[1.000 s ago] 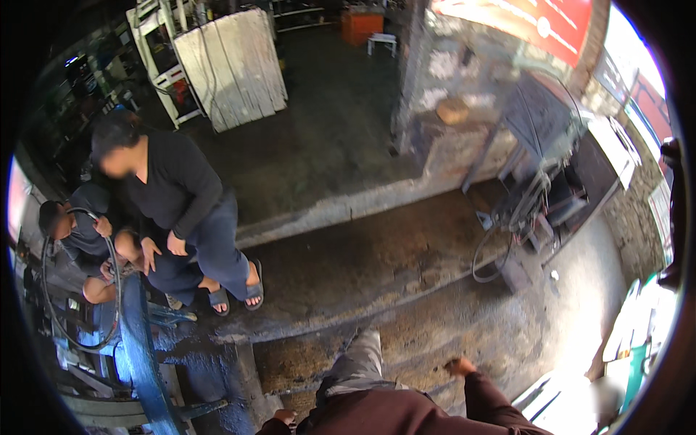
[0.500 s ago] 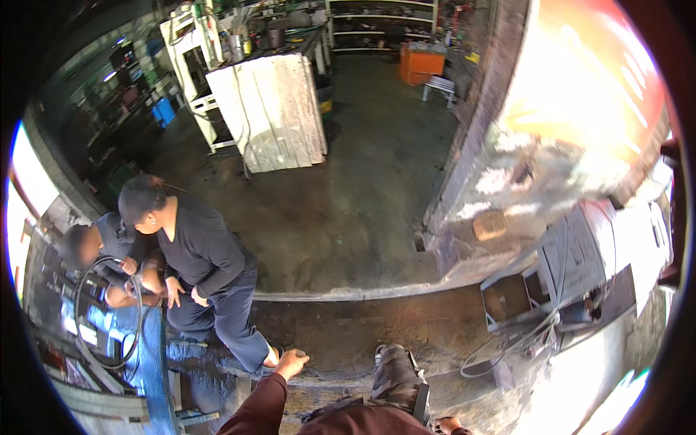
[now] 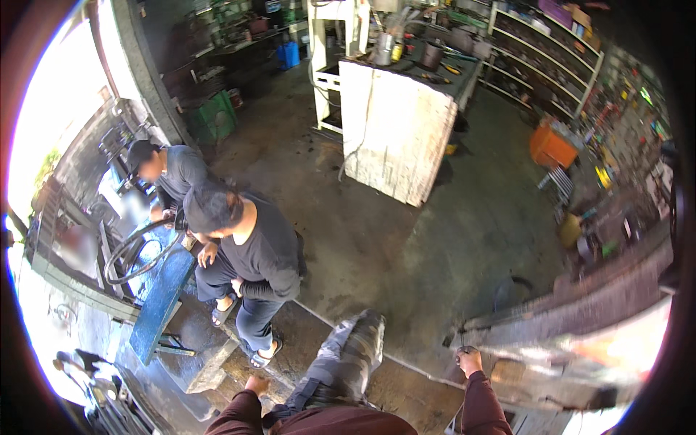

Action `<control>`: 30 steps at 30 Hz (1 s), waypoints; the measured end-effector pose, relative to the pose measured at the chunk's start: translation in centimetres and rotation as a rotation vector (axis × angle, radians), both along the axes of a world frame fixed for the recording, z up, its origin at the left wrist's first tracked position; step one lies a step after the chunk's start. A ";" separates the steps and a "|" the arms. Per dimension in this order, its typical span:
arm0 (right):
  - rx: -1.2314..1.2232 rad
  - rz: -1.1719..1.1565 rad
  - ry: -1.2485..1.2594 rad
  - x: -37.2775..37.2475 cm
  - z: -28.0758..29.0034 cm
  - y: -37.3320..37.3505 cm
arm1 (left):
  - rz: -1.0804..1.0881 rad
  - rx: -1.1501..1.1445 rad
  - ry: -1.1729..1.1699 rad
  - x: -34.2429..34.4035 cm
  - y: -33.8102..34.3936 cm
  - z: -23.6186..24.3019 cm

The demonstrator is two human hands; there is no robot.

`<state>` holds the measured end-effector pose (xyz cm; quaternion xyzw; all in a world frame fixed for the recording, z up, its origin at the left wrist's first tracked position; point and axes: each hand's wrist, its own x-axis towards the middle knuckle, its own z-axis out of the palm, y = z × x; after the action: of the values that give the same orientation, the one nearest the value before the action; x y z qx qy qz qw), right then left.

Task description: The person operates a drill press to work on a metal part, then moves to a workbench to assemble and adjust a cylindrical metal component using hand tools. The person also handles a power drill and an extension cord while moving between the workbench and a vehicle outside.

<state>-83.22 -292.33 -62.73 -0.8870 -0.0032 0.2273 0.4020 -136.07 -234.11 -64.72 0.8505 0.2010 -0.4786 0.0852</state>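
Observation:
My left hand hangs low beside my left thigh, over the stained ground. Its fingers are too small and foreshortened to read. At the right, my right hand is closed, with a small dark shape at its fingers that I cannot make out. It is nearest to the corner of a low wall. My leg in camouflage trousers reaches forward between the two hands.
A person in dark clothes sits at the left on a blue bench. Behind, another person is beside a looped black hose. Ahead stand a workbench with a pale panel, shelves and an orange cabinet.
The view has swung to the left and toward the workshop. My leg has come forward, my left hand is lower in the picture, and my right hand has risen into full view.

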 end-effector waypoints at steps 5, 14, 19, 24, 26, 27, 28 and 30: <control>-0.276 0.258 0.433 3.5 11.4 8.9 | 0.061 -0.301 0.184 6.3 -1.4 4.9; -0.170 0.144 0.375 19.1 23.2 18.1 | 1.286 -0.453 -0.704 39.0 6.4 27.2; -0.118 0.222 0.442 29.9 27.6 26.5 | 1.372 -0.480 -0.772 48.5 13.0 33.6; -0.191 0.587 0.356 38.3 24.5 33.2 | 1.475 -0.228 -0.680 46.3 16.1 25.6; -0.491 0.558 0.507 40.0 25.7 39.9 | 1.175 -0.002 -0.662 41.9 15.5 21.1; -0.471 0.883 0.212 42.5 25.0 42.4 | 1.595 -0.295 -0.482 42.8 15.0 22.1; -0.451 1.195 -0.099 45.0 24.1 45.4 | 1.988 -0.458 -0.213 43.4 14.6 23.3; -0.391 1.273 -0.126 47.1 24.4 51.1 | 2.273 -0.603 -0.246 42.8 14.7 24.7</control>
<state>-36.08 -241.22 -38.30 -0.7802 -0.5079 0.3644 0.0203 -93.25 -219.37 -40.00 0.1693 0.7116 -0.0713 0.6781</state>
